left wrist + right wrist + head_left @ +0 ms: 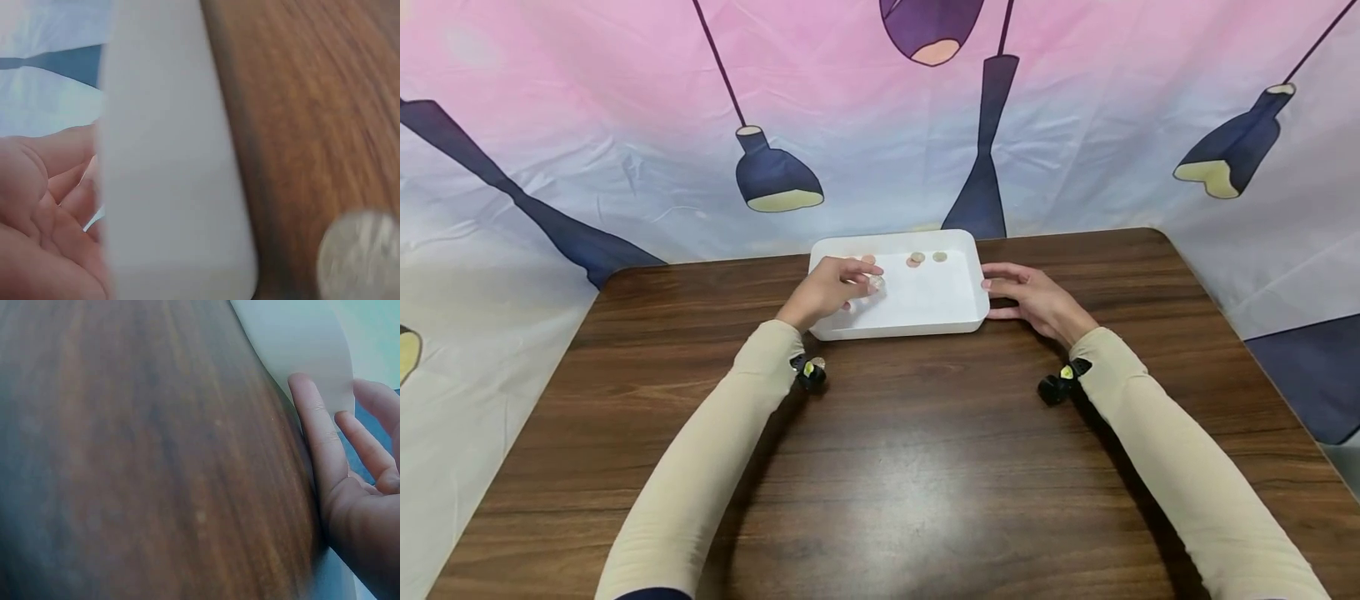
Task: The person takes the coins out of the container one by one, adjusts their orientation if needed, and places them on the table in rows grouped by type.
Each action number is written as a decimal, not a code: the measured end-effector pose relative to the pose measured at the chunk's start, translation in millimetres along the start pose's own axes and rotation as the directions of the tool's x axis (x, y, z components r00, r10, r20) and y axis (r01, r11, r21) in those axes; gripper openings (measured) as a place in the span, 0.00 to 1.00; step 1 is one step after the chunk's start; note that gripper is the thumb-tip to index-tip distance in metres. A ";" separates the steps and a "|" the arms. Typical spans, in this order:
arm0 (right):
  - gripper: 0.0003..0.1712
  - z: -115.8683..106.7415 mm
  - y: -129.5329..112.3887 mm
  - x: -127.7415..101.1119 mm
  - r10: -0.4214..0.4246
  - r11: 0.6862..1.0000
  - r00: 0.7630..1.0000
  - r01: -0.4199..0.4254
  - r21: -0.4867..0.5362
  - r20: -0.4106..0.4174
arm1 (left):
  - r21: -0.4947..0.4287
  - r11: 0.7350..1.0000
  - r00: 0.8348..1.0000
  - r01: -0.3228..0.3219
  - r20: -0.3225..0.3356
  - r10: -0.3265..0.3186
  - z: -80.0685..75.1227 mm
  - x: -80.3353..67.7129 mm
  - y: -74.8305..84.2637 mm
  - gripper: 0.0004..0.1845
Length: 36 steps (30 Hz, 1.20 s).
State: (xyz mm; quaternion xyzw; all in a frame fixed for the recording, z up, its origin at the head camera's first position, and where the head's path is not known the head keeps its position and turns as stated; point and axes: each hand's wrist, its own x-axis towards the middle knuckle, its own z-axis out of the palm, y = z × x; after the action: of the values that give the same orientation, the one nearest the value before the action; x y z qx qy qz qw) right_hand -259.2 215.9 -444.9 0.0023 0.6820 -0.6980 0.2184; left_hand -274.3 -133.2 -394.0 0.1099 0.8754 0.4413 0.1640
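A white rectangular tray (925,321) stands at the far side of the table. Over its left part is my left hand (826,292), thumb and fingertips pinching a silvery coin (876,282). Inside the tray lie a few silvery coins (940,257) and copper-coloured coins (868,259); the hand hides part of that side. My right hand (1033,300) rests at the tray's right end, its extended fingers and thumb touching the outer wall. The left wrist view shows the left palm behind the tray wall (175,156), with the fingertips hidden.
One silvery coin (359,259) lies on the wooden table (910,467) outside the tray, by the left wrist. Behind the table's far edge hangs a printed cloth (880,150) with lamp drawings.
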 end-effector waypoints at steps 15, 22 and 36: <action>0.33 2.4 -2.2 2.2 -0.009 1.000 1.000 0.009 0.008 -0.014 | 0.062 0.997 0.999 -0.039 0.011 0.038 -39.2 -62.0 8.8 0.19; 0.33 1.2 0.4 -0.3 -0.003 1.000 1.000 0.003 0.010 -0.022 | -0.048 0.999 1.000 0.000 -0.003 0.000 -33.0 -83.2 1.8 0.18; 0.34 0.4 -0.7 -0.5 -0.010 1.000 1.000 0.010 0.008 0.005 | -0.171 0.984 0.999 0.041 -0.015 -0.044 2.4 -103.4 -20.7 0.17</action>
State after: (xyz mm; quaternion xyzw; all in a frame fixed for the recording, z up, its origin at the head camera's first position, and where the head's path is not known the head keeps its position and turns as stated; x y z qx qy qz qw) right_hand -258.8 215.7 -444.0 -0.0020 0.6787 -0.7018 0.2166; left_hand -179.0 -178.5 -392.4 0.0729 0.8380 0.5120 0.1740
